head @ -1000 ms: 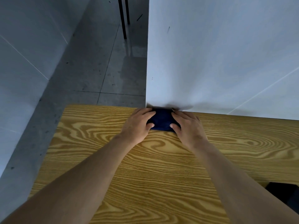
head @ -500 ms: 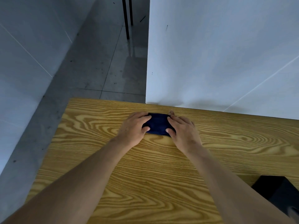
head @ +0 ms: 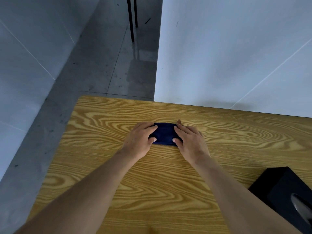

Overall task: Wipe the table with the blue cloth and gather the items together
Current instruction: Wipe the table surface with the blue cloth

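A dark blue cloth (head: 164, 133), bunched into a small pad, lies on the wooden table (head: 104, 125) a short way in from its far edge. My left hand (head: 141, 141) presses on the cloth's left end, fingers curled over it. On the right end rests my right hand (head: 190, 142), its thumb against the near side of the cloth. Only the cloth's middle shows between the two hands.
A black tissue box (head: 285, 193) stands at the table's near right, beside my right forearm. A white wall (head: 236, 56) rises just behind the table's far edge. Left of the table is grey floor (head: 104, 65), with black metal legs (head: 132, 19) farther off.
Both hands have drawn the cloth back toward me from the far edge at the wall. The tissue box has come further into view at the right.
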